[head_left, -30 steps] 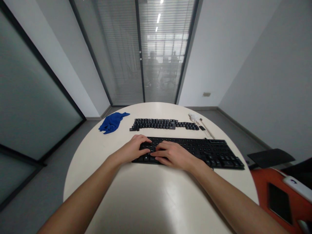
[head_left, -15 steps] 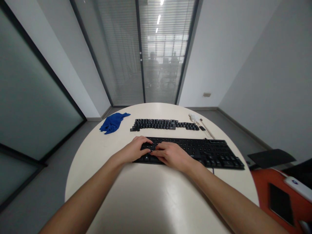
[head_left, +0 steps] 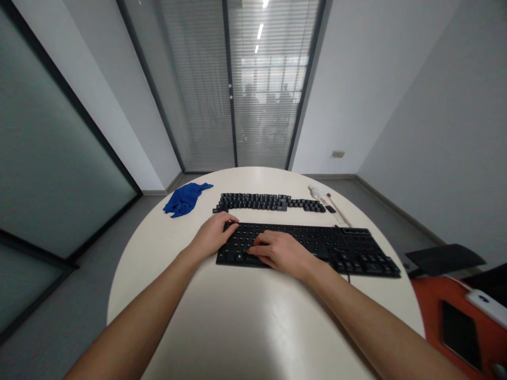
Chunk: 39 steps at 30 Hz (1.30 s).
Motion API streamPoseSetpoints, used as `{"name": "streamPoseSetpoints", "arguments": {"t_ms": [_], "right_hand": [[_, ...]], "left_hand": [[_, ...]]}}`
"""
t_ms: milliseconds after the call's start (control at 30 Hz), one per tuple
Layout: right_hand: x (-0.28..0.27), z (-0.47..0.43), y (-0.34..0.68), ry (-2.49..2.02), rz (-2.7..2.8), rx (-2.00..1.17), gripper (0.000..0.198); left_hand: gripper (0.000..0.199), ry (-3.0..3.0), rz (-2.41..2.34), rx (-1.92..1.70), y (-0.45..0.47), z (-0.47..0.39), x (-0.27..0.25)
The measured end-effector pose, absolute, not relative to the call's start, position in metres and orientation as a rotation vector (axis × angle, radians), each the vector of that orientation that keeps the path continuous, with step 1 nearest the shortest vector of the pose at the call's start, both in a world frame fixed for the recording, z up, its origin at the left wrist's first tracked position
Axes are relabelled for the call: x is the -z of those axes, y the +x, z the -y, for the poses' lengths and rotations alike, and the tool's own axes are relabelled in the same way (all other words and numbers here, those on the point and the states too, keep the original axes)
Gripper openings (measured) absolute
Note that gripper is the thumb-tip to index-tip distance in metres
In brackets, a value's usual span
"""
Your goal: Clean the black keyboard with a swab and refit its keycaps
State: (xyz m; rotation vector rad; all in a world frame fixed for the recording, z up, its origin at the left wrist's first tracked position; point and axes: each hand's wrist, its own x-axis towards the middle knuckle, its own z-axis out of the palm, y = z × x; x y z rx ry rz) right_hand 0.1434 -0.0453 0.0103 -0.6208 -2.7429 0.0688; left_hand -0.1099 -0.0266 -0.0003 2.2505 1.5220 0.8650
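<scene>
A black keyboard (head_left: 301,241) lies on the table in front of me, most of its keycaps off except a few at the lower left and a group on the right. My right hand (head_left: 282,253) rests over its left-centre part, fingers bent together with the tips down at the lower rows; whatever they hold, if anything, is hidden. My left hand (head_left: 213,232) is at the keyboard's upper left corner, thumb and forefinger apart with a gap between them. Behind the keyboard, loose black keycaps (head_left: 253,201) lie in rows, close beyond my left fingertips.
A crumpled blue cloth (head_left: 185,199) lies at the left of the round white table (head_left: 237,327). A white crumpled item (head_left: 318,192) and a thin stick (head_left: 338,209) lie at the back right. An orange chair (head_left: 431,306) with a dark phone-like slab (head_left: 460,332) stands to the right.
My left hand has moved up and left, away from my right hand, to the keyboard's upper left corner. My right hand has stayed nearly in place.
</scene>
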Motion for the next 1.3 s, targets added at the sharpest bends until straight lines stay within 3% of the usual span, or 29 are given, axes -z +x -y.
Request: {"name": "streamPoseSetpoints", "arguments": {"t_ms": [200,400,1000,1167,1300], "right_hand": [[-0.010,0.046,0.146,-0.612,2.752,-0.077,0.025],[-0.009,0.047,0.147,-0.604,2.712,-0.096,0.024],[-0.011,0.048,0.147,-0.610,2.720,-0.100,0.024],[-0.011,0.047,0.147,-0.611,2.715,-0.108,0.024],[-0.011,0.047,0.146,-0.615,2.713,-0.110,0.024]], "left_hand": [[0.027,2.249,-1.842,-1.067,-0.148,0.004,0.023],[0.036,2.240,-1.925,-0.940,-0.157,-0.005,0.037],[0.025,2.159,-2.121,-0.734,-0.156,0.010,0.018],[0.029,2.113,-1.824,-0.835,-0.152,0.015,-0.003],[0.035,2.079,-1.346,-0.568,-0.145,0.023,-0.021]]}}
